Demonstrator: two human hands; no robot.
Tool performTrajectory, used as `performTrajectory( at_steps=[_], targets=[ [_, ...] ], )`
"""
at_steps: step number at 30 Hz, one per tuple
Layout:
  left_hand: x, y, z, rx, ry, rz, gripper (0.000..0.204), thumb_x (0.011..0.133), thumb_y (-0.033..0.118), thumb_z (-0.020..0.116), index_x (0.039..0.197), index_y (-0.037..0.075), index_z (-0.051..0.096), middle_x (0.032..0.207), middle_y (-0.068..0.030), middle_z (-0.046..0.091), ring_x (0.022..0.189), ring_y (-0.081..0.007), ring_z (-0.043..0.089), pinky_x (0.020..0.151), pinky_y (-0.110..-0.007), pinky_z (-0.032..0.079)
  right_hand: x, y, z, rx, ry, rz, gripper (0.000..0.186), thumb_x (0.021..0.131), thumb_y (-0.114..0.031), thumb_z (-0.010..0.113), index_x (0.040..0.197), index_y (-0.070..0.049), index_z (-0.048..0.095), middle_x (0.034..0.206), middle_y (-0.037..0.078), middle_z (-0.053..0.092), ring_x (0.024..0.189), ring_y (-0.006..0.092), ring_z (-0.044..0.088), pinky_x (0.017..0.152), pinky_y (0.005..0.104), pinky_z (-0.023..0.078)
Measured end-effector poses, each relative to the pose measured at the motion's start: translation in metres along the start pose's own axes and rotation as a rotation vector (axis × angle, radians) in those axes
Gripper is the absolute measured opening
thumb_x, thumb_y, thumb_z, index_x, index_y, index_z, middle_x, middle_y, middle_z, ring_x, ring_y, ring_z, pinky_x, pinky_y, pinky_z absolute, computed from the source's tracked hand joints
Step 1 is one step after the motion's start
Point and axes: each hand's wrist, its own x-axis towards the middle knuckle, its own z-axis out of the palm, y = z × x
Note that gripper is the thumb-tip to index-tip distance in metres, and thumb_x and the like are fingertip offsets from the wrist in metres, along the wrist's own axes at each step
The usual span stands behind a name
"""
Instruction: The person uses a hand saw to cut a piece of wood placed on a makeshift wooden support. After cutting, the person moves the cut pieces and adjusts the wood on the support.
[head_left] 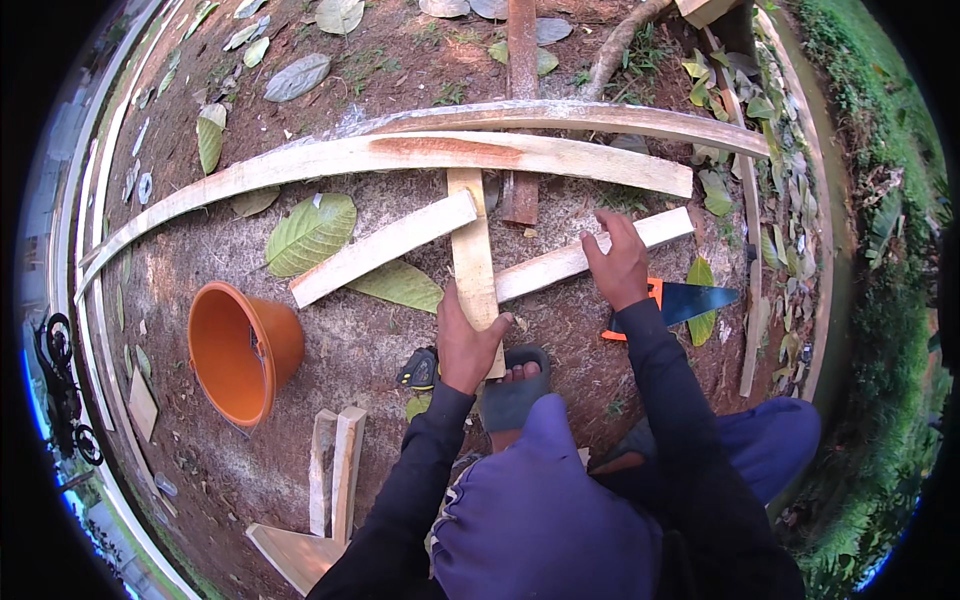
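Both hands press down on pale wooden slats laid on bare earth. From the head view, the left hand [466,347] lies flat with fingers spread on the near end of the upright slat [473,250], which runs straight away from the person. The right hand [620,265] grips the crossing slat [480,255] just to the right of that upright slat, fingers curled over its far edge. Beyond the upright slat's far end lie two long curved boards [400,155], one behind the other. Left of the upright slat sits an orange bucket [245,350] tipped on its side, with a large green leaf [310,232] above it. Right of the right hand, a saw [690,300] with an orange handle rests on the ground. Near the left hand, a sandalled foot [515,380] stands just below the upright slat's end.
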Motion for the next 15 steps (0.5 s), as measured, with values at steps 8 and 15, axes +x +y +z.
performTrajectory(
  at_steps=[8, 15],
  targets=[
    [0.005, -0.005, -0.012, -0.055, 0.054, -0.019, 0.065, 0.084, 0.025, 0.083, 0.135, -0.005, 0.055, 0.117, -0.0232, 0.065, 0.11, -0.0395, 0.064, 0.097, -0.047, 0.05, -0.012, -0.023, 0.018, 0.065, -0.066, -0.087, 0.037, 0.092, -0.02, 0.07, 0.124, -0.001, 0.065, 0.12, 0.021, 0.066, 0.115, 0.04, 0.062, 0.1, 0.0459, 0.049],
    [0.061, -0.025, -0.066, 0.244, 0.314, 0.256, 0.06, 0.086, 0.018, 0.079, 0.137, -0.002, 0.054, 0.132, -0.0226, 0.057, 0.125, -0.0386, 0.055, 0.107, -0.048, 0.044, -0.007, -0.022, 0.013, 0.078, -0.054, -0.073, 0.038, 0.091, -0.019, 0.073, 0.123, -0.001, 0.066, 0.12, 0.021, 0.066, 0.114, 0.0399, 0.063, 0.099, 0.0457, 0.05]
  ],
)
